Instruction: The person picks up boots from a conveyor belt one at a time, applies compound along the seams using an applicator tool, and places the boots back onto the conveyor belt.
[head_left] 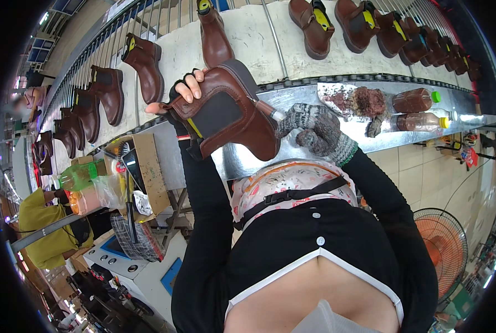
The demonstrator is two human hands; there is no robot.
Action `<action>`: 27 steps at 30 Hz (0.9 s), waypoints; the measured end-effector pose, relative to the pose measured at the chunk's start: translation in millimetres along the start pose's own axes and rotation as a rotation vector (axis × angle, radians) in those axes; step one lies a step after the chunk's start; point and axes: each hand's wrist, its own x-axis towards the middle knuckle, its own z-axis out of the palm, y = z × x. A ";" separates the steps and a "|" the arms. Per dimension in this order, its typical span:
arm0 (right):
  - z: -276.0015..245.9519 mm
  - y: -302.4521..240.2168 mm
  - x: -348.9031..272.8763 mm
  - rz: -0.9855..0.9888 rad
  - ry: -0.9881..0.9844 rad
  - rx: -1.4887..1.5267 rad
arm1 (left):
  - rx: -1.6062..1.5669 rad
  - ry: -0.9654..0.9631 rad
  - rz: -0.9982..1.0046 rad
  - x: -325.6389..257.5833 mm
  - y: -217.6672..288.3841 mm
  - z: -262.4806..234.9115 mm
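Note:
My left hand (184,91), in a black fingerless glove, grips a brown ankle boot (231,111) by its shaft and holds it tilted above the metal ledge (292,100). The boot's black elastic side panel faces me. My right hand (314,129), in a grey knitted glove, holds a small brush (267,110) with its tip against the boot's side near the heel.
A conveyor belt (248,33) carries several brown boots (145,64) past me. On the ledge to the right lie a stained sponge (367,101) and two bottles of brown liquid (417,101). A cardboard box (148,172) stands at my left, an orange fan (445,244) at lower right.

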 end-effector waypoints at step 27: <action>33.0 31.8 -65.4 0.493 -0.021 0.384 | 0.260 0.845 -0.260 -87.6 22.0 -65.0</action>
